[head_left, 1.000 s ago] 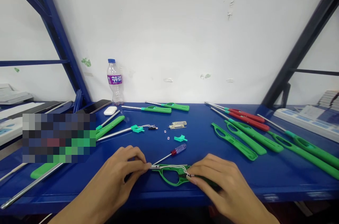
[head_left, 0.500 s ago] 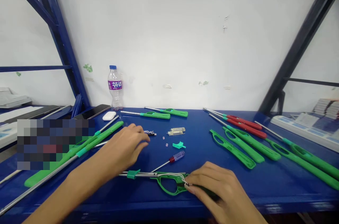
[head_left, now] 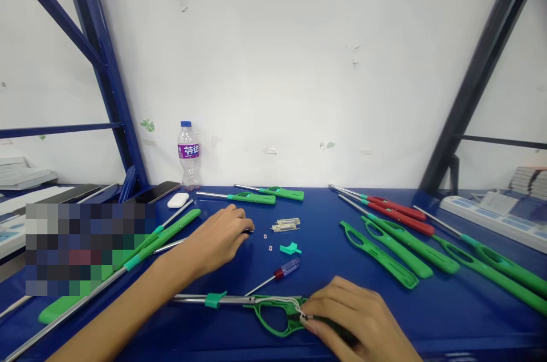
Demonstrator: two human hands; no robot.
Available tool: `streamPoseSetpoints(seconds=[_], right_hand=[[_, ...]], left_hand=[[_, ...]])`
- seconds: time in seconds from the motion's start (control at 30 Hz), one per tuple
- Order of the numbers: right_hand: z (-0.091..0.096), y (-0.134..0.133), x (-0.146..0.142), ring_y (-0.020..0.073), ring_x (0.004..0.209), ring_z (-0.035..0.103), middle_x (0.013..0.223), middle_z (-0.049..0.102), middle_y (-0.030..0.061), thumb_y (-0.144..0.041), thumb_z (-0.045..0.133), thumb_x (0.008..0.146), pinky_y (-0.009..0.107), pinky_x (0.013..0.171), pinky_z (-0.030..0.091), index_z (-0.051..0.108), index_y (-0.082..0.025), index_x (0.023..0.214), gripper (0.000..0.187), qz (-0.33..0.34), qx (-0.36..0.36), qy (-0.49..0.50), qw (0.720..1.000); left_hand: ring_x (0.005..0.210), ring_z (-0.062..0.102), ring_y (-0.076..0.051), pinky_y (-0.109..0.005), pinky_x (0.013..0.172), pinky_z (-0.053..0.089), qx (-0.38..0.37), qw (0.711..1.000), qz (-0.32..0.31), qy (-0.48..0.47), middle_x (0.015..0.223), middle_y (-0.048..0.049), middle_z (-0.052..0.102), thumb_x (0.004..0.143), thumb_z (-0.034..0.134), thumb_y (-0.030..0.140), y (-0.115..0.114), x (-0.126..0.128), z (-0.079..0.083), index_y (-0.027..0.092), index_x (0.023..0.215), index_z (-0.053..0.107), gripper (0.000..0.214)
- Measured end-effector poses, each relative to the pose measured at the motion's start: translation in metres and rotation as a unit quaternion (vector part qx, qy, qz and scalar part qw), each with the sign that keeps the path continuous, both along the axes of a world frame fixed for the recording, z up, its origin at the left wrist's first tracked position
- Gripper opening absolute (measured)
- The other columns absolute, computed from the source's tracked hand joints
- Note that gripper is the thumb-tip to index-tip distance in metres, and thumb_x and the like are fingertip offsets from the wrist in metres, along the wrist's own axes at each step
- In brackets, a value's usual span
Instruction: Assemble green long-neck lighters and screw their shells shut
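Note:
An opened green lighter handle [head_left: 273,332] lies at the front of the blue table, with a metal tube [head_left: 237,300] running out to the left. White wires [head_left: 282,300] cross the handle's top and end at a small dark part by my right fingertips. My right hand [head_left: 352,316] closes over the handle's right end, thumb and fingers pinched together, hiding much of it. Farther back, my left hand [head_left: 224,234] curls its fingers over a small black part [head_left: 248,231], mostly covered. A teal clip [head_left: 214,300] sits around the tube.
Behind the handle lie a screwdriver [head_left: 280,272], a teal trigger piece [head_left: 290,248] and clear tubular parts [head_left: 285,226]. Green lighters [head_left: 408,248] and red lighters [head_left: 397,216] lie at right. A long green lighter [head_left: 162,239] lies left. A bottle [head_left: 189,159] stands by the wall.
My left hand has moved slightly right, and its fingers now cover the black part with white wire that showed beside them. My right hand stays on the handle. The view has tilted up a little.

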State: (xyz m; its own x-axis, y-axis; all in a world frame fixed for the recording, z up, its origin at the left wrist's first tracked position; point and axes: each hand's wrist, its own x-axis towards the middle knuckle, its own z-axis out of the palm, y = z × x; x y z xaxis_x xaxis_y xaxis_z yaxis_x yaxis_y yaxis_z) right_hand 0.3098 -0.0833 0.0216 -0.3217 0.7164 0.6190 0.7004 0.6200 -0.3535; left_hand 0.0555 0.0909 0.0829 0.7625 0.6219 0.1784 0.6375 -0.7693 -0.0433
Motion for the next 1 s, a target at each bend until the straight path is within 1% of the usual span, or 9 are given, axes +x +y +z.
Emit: streamPoseSetpoints(seconds=[0.07,0.13,0.2,0.37,0.53,0.67,0.8,0.9,1.0], right_hand=[[-0.001,0.001,0.0,0.0137,0.081,0.073,0.099,0.081,-0.0077,-0.039,0.06,0.113,0.024,0.081,0.054,0.075,-0.03,0.107,0.019,0.003,0.0,-0.005,1.0],[-0.003,0.003,0.001,0.0146,0.081,0.073,0.099,0.081,-0.0068,-0.039,0.059,0.113,0.025,0.079,0.054,0.075,-0.03,0.107,0.019,0.007,0.0,-0.009,1.0],[-0.004,0.003,0.001,0.0154,0.08,0.073,0.099,0.081,-0.0061,-0.038,0.059,0.113,0.026,0.079,0.055,0.075,-0.03,0.107,0.019,0.007,0.004,-0.007,1.0],[-0.005,0.002,0.0,0.0161,0.08,0.073,0.098,0.081,-0.0051,-0.038,0.059,0.113,0.026,0.08,0.055,0.076,-0.03,0.107,0.019,0.003,0.001,-0.005,1.0],[-0.004,0.002,0.001,0.0171,0.08,0.073,0.097,0.082,-0.0034,-0.039,0.059,0.113,0.026,0.082,0.056,0.076,-0.029,0.107,0.021,0.001,0.012,-0.003,1.0],[-0.005,0.003,0.002,0.0171,0.081,0.073,0.097,0.082,-0.0034,-0.038,0.06,0.113,0.026,0.08,0.055,0.076,-0.029,0.108,0.019,-0.001,0.01,-0.01,1.0],[-0.006,0.003,0.002,0.0175,0.082,0.073,0.099,0.082,-0.0028,-0.038,0.059,0.113,0.027,0.08,0.055,0.076,-0.028,0.108,0.021,0.001,0.004,-0.008,1.0],[-0.006,0.002,0.001,0.017,0.083,0.073,0.099,0.081,-0.0037,-0.04,0.058,0.114,0.027,0.083,0.055,0.076,-0.029,0.108,0.022,-0.002,-0.006,-0.005,1.0],[-0.005,0.002,0.001,0.0165,0.082,0.073,0.098,0.081,-0.0049,-0.04,0.058,0.113,0.027,0.084,0.055,0.076,-0.03,0.108,0.022,-0.006,-0.009,-0.002,1.0]], left_hand=[[0.111,0.069,-0.025,-0.044,0.1,0.056,-0.002,1.0,-0.026,0.009,0.118,-0.0075,0.073,0.105,0.062,0.018,-0.001,0.013,-0.002,0.02,0.121,0.074,0.02],[0.109,0.07,-0.024,-0.046,0.098,0.059,0.0,0.999,-0.039,0.02,0.118,-0.0066,0.072,0.104,0.067,0.024,0.003,0.023,-0.004,0.017,0.119,0.072,0.017],[0.11,0.071,-0.024,-0.047,0.096,0.06,0.004,0.999,-0.041,0.027,0.12,-0.007,0.072,0.104,0.07,0.031,0.009,0.031,-0.004,0.016,0.118,0.07,0.021],[0.11,0.071,-0.024,-0.046,0.094,0.062,-0.014,0.998,-0.048,0.024,0.127,-0.0089,0.07,0.104,0.069,0.038,0.025,0.056,0.001,0.018,0.126,0.068,0.03],[0.108,0.072,-0.024,-0.046,0.093,0.062,-0.038,0.998,-0.036,0.038,0.128,-0.0093,0.07,0.104,0.07,0.038,0.024,0.078,-0.002,0.018,0.129,0.067,0.033],[0.108,0.072,-0.024,-0.045,0.092,0.062,-0.04,0.998,-0.018,0.041,0.128,-0.0094,0.07,0.104,0.07,0.039,0.02,0.078,-0.008,0.018,0.13,0.066,0.033],[0.11,0.071,-0.025,-0.047,0.094,0.062,-0.035,0.999,-0.008,0.028,0.129,-0.0094,0.069,0.104,0.07,0.038,0.024,0.072,-0.011,0.018,0.13,0.066,0.034],[0.111,0.071,-0.025,-0.047,0.094,0.062,-0.034,0.999,-0.001,0.011,0.13,-0.0096,0.069,0.104,0.07,0.038,0.028,0.067,-0.009,0.018,0.13,0.066,0.034],[0.112,0.07,-0.025,-0.048,0.096,0.061,-0.039,0.999,-0.002,-0.012,0.131,-0.0096,0.069,0.104,0.07,0.038,0.026,0.064,-0.004,0.018,0.129,0.067,0.033]])
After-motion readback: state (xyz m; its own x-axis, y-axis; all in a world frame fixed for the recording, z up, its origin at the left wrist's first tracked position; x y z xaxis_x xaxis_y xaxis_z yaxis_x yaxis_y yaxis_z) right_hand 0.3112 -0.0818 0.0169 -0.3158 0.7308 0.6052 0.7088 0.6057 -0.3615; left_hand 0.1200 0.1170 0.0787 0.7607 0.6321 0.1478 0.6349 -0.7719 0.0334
